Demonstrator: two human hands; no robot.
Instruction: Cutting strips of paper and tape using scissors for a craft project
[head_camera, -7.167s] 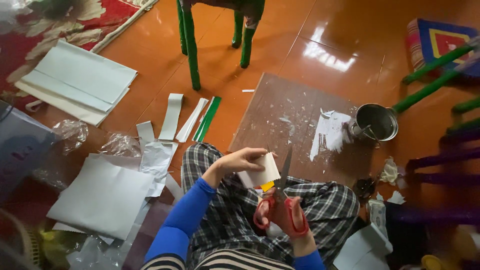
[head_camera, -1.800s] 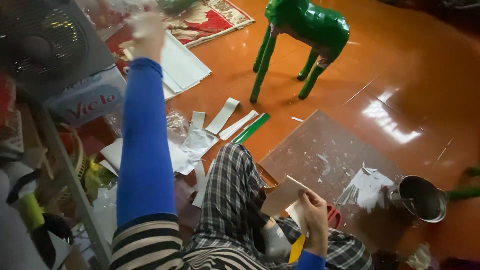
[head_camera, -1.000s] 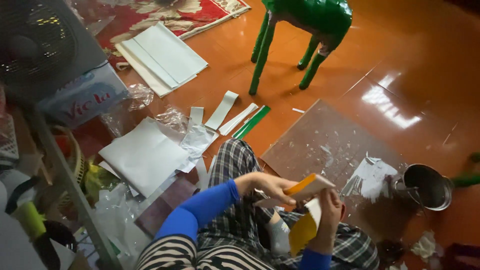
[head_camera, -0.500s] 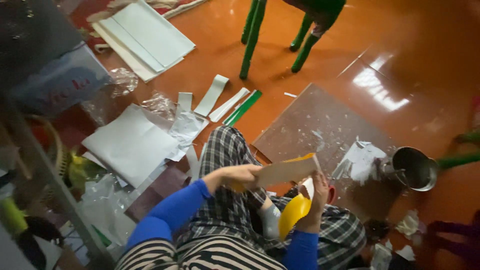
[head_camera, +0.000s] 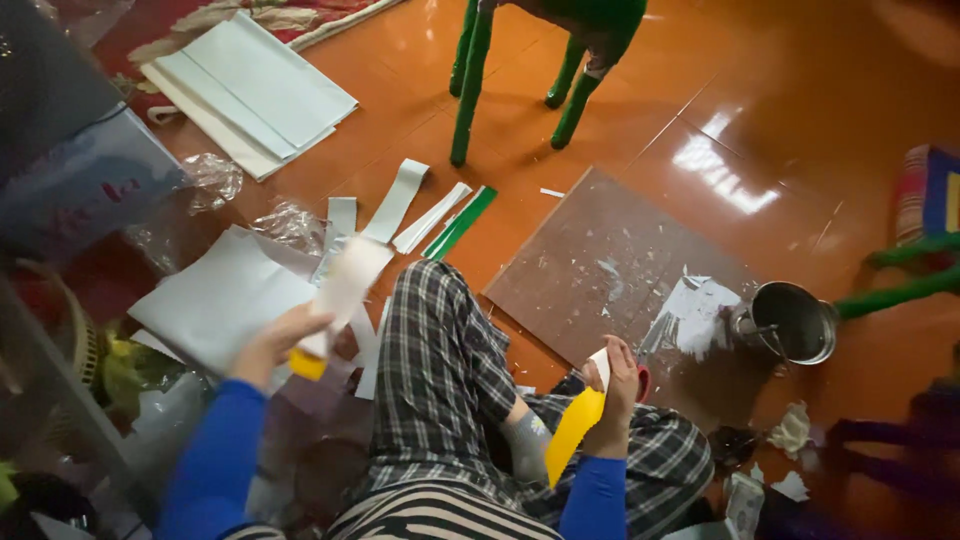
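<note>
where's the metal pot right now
In the head view the metal pot stands on the orange floor at right, beside the brown board's right corner.

Blue-white labelled box (head_camera: 85, 190) — upper left

Well beyond your grip a scuffed brown board (head_camera: 610, 270) lies flat on the glossy orange floor (head_camera: 800, 110), with a torn white paper scrap (head_camera: 690, 315) on its near corner. Just beside that scrap stands a small steel pot (head_camera: 795, 320). Farther off you have green-wrapped frame legs (head_camera: 470, 85), a stack of pale sheets (head_camera: 250, 90), and loose white and green paper strips (head_camera: 430, 215).
</note>
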